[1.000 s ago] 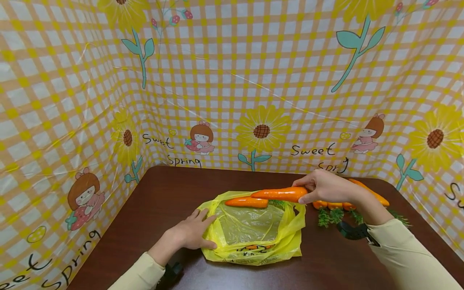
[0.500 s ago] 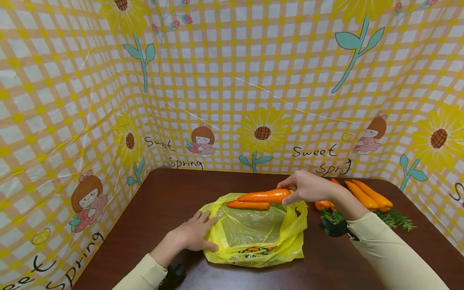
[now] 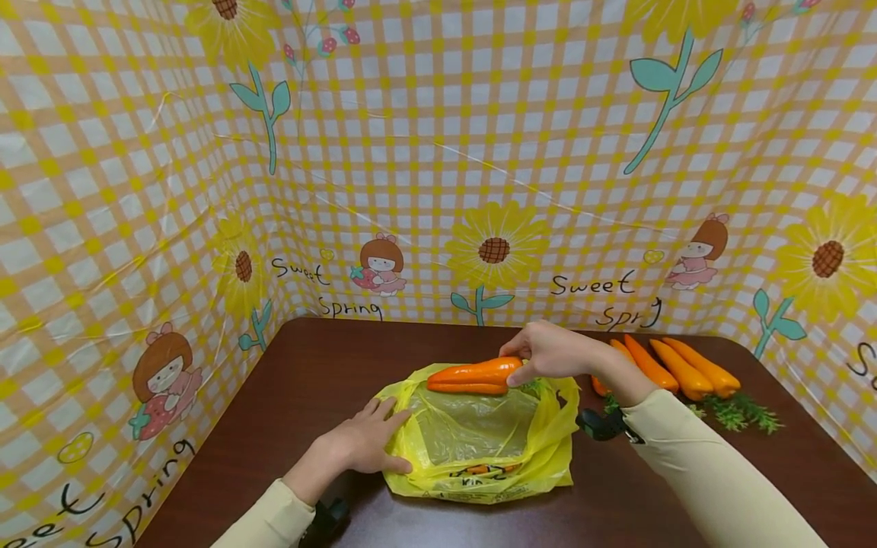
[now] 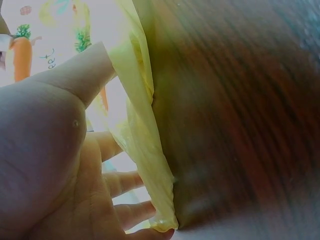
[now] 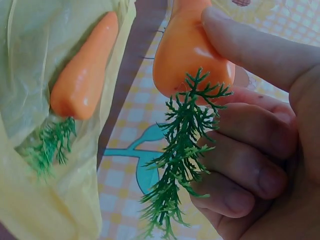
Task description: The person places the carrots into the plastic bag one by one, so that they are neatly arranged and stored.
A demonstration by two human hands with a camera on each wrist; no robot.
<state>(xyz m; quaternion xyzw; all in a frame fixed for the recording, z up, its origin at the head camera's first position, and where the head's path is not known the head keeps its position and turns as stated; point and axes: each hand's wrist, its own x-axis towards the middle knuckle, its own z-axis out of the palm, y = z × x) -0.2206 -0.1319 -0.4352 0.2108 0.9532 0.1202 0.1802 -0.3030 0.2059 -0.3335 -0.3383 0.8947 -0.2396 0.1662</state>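
A yellow plastic bag [image 3: 548, 472] lies on the table with its mouth spread wide. My left hand [image 3: 366, 439] rests on the bag's left edge, fingers spread and fairly straight. At the far side of the mouth, my right hand [image 3: 553, 352] grips an orange carrot [image 3: 475, 371] by its thick end, tip pointing left. The right wrist view shows thumb and fingers around that end, with green leaves [image 5: 177, 160] hanging down. Another carrot [image 5: 85, 70] lies in the bag, just below the held one. Part of an orange shape shows at the bag's near side.
Several more carrots [image 3: 685, 371] with green tops lie at the right back of the dark brown table [image 3: 329, 350], partly behind the right forearm. A checked, flower-printed sheet [image 3: 411, 190] stands around the table's back and sides.
My right hand has moved left with the carrot, bringing it over the bag's mouth and in line with the carrot in the bag. The left hand stays on the bag's edge.
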